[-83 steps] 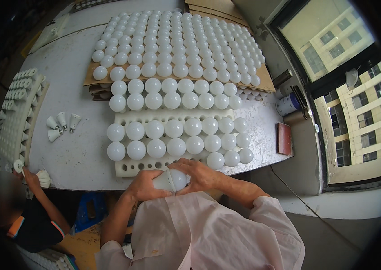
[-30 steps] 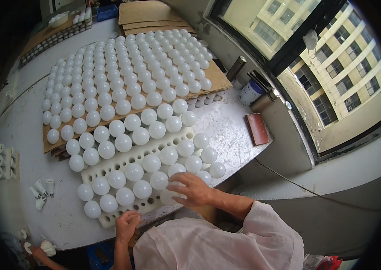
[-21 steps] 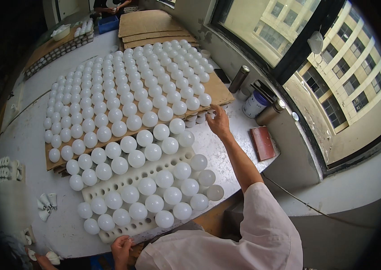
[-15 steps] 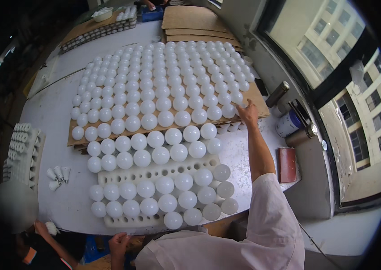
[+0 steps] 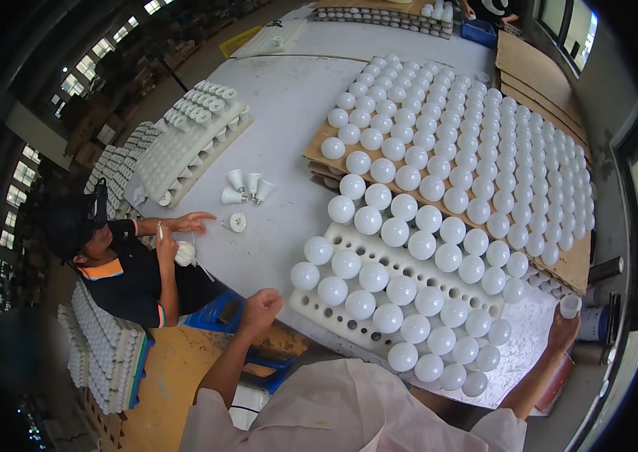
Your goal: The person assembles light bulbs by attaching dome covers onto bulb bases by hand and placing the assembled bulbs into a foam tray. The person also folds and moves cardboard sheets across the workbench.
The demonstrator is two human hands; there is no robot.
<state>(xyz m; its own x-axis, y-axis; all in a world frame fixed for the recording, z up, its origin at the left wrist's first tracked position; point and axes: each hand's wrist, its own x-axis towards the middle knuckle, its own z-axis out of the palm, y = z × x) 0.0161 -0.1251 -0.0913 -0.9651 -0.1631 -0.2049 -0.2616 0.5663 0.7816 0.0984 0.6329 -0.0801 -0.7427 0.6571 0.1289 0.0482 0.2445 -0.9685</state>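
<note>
My right hand [image 5: 563, 329] is raised at the table's right edge, its fingers closed round a small white bulb part [image 5: 570, 305]. My left hand [image 5: 261, 307] hangs near the front edge of the table, fingers curled with nothing visible in them. Between the two hands lies a white perforated tray [image 5: 349, 239] with several round white bulbs [image 5: 401, 290] seated in its holes. Past it, many more white bulbs [image 5: 477, 143] stand in rows on cardboard sheets [image 5: 319, 139].
A person in a black shirt [image 5: 127, 275] sits at the left edge of the round white table [image 5: 281, 98], handling a bulb base. Loose white bases [image 5: 247, 187] lie near them. Trays of bases [image 5: 183, 147] sit at the left, and stacked trays [image 5: 104, 354] stand on the floor.
My right hand has reached out to the far rows and come back to the right edge with a small white part. My left hand dropped off the tray. The view swung left.
</note>
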